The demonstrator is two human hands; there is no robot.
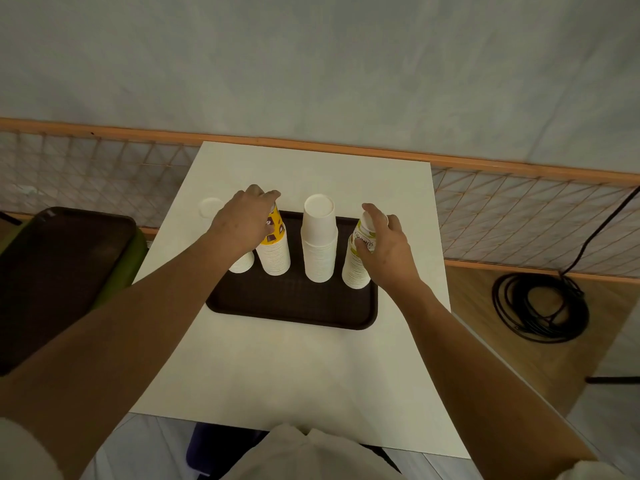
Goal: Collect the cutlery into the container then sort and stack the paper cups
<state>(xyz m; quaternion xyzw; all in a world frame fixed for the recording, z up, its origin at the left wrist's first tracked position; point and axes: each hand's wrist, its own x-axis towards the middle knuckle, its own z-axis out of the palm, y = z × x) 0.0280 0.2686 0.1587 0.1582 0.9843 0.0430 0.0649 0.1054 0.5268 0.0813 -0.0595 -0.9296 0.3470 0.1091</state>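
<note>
A dark brown tray (294,306) lies on the white table (277,368). Upside-down stacks of paper cups stand along its far side. My left hand (244,220) grips the top of the yellow-patterned stack (275,251). A short white stack (241,263) shows under my left wrist. The plain white stack (319,237) stands in the middle, untouched. My right hand (386,244) grips the top of the green-printed stack (356,265) at the tray's right end. No cutlery or container is in view.
A white round lid or disc (210,206) lies on the table left of my left hand. A second dark tray (52,271) sits on a green seat at the left. A coiled black cable (540,306) lies on the floor right. A wall with mesh panel runs behind.
</note>
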